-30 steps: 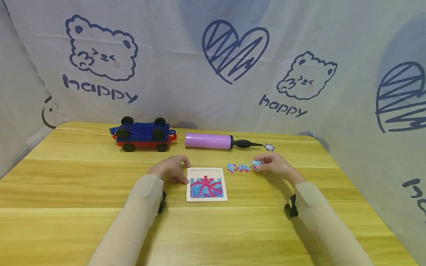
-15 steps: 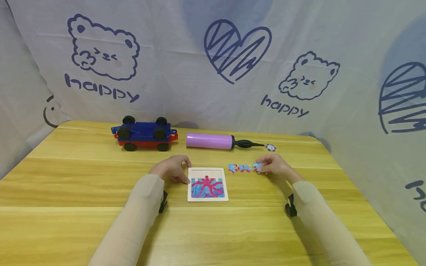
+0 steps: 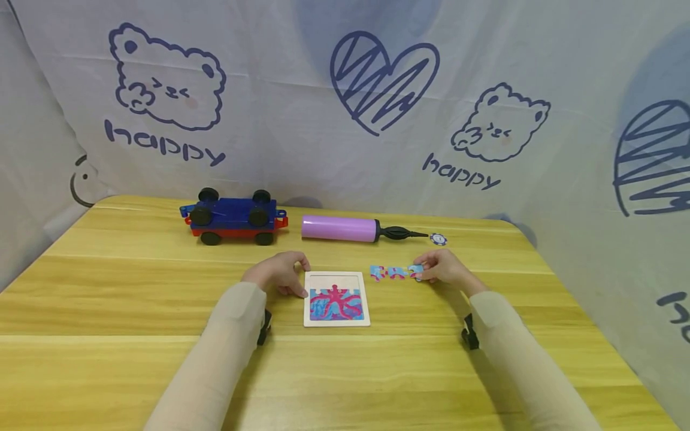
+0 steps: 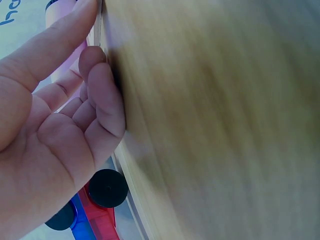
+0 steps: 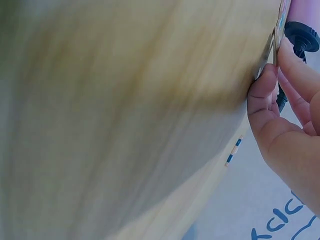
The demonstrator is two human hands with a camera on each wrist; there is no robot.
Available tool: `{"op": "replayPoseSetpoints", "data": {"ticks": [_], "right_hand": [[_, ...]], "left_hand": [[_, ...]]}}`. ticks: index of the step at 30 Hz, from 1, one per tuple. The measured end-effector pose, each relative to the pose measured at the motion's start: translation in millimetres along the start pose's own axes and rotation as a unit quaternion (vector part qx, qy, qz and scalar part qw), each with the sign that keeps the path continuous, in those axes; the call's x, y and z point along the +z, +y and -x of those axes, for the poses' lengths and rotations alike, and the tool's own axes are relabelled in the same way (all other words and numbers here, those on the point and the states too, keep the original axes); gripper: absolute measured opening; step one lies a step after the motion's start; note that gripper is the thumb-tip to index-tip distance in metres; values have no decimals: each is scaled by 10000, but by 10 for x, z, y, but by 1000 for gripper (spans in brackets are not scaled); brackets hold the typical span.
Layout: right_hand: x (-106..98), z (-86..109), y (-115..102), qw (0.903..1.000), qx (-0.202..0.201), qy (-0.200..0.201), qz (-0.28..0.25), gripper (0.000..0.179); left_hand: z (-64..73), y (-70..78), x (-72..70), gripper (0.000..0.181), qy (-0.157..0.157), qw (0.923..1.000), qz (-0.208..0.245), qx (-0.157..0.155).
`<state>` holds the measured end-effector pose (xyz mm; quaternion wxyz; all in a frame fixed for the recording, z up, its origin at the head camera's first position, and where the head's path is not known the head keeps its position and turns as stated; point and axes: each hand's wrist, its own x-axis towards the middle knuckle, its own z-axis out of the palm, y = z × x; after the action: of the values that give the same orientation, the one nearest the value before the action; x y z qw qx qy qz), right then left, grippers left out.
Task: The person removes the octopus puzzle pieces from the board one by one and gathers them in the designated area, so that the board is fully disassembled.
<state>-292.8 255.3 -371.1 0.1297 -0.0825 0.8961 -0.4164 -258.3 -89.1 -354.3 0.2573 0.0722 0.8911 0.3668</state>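
A square white puzzle board (image 3: pixel 336 323) lies on the table, its lower part filled with a pink octopus picture on blue and its upper part bare. At its left edge is my left hand (image 3: pixel 277 274), with thumb and index fingertips touching the frame's side and upper left corner. In the left wrist view that hand (image 4: pixel 60 120) has a straight thumb and loosely bent fingers. To the board's right, my right hand (image 3: pixel 444 267) pinches a blue and pink puzzle piece (image 3: pixel 415 271) between thumb and fingers, low over the table. Two similar pieces, a left one (image 3: pixel 377 273) and a middle one (image 3: pixel 397 273), lie beside it.
Behind the board lies a purple hand pump (image 3: pixel 339 228) with a black nozzle. A blue-white round chip (image 3: pixel 438 239) is by its tip. Blue and red toy wagons (image 3: pixel 234 218), wheels up on top, stand back left. A printed curtain (image 3: pixel 280 120) hangs behind the table (image 3: pixel 162 371).
The head view has shifted slightly. My right hand stays on the puzzle piece, which now sits a touch nearer the middle piece. The left hand keeps its place at the board.
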Motion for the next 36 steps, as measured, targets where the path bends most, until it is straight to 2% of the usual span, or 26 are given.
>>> {"op": "replayPoseSetpoints", "data": {"ticks": [7,20,26,36], "right_hand": [[2,6,-21,9998,-42,0,199,26],[-6,49,-50,9997,-216,-9,103,24],[20,58,-150,9993,-300,-5,206,25],[160,59,-330,9992,-383,-83,-89,25]], "left_hand": [[7,2,0,42,39,10000,22,-19],[-3,0,0,42,22,10000,1,-5],[-6,-9,1,42,-1,10000,56,63],[4,-6,4,42,28,9999,101,119]]}}
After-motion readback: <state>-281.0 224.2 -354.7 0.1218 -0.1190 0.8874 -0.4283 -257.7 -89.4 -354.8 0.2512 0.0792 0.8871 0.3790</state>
